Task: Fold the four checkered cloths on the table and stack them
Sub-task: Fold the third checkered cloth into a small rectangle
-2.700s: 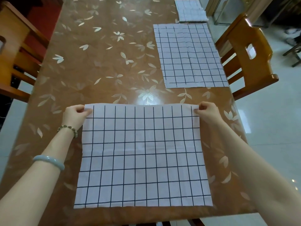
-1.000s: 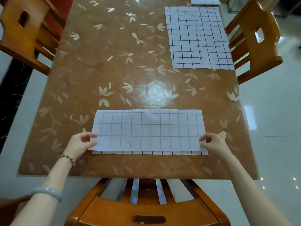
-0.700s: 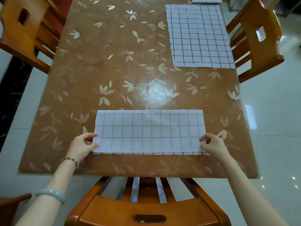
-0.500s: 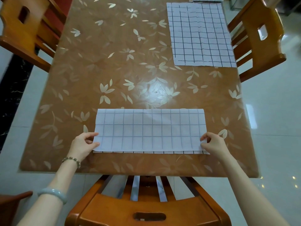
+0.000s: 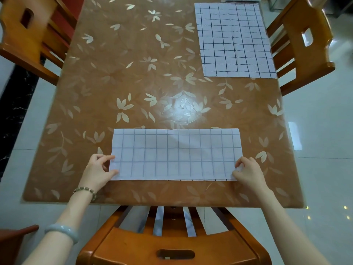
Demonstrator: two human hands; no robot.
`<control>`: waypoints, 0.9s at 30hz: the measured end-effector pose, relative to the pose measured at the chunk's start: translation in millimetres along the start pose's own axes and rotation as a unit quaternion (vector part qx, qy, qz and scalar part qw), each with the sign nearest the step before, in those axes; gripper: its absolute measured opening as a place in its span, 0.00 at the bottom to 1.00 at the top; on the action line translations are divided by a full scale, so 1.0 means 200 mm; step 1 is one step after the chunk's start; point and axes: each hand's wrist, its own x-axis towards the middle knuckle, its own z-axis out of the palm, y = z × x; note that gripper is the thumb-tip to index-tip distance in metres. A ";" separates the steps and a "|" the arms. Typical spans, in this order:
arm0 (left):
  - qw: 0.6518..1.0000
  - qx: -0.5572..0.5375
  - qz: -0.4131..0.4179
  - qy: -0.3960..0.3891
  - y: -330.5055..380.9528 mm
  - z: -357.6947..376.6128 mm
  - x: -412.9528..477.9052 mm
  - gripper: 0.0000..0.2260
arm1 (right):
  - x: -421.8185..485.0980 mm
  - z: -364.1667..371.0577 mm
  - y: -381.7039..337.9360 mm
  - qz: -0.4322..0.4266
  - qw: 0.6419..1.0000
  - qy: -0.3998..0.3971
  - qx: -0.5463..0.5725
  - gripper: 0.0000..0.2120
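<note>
Over the table (image 5: 133, 73), left hand (image 5: 97, 172) and right hand (image 5: 248, 174) apparently pinch near corners of the folded cloth (image 5: 175, 153).

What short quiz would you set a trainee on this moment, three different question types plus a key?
1. True or false: the near cloth lies folded into a long strip.
2. Where is the unfolded cloth on the table? A) far right B) far left C) near left
3. Fill in: the left hand and right hand each pinch a near ____ of the near cloth.
Key: 1 true; 2 A; 3 corner.
</note>
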 end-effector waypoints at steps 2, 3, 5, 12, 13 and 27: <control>0.999 0.011 0.015 0.038 0.02 -0.01 0.01 0.22 | 0.00 0.00 -0.02 -0.001 0.998 0.064 -0.005 0.04; 0.997 0.013 0.032 0.062 0.06 -0.01 0.02 0.21 | 0.01 -0.01 -0.05 -0.014 0.993 0.113 -0.001 0.04; 0.992 0.027 0.089 0.086 0.17 0.02 0.05 0.20 | 0.03 0.00 -0.15 -0.062 0.977 0.205 0.005 0.03; 0.932 0.193 0.307 0.013 0.60 0.35 0.18 0.26 | 0.17 0.30 -0.75 -0.320 0.929 0.182 -0.031 0.17; 0.930 0.210 0.302 0.009 0.63 0.37 0.20 0.26 | 0.18 0.34 -0.80 -0.336 0.928 0.156 -0.048 0.21; 0.922 0.293 0.250 -0.025 0.59 0.56 0.21 0.36 | 0.27 0.51 -0.73 -0.303 0.932 0.051 -0.192 0.26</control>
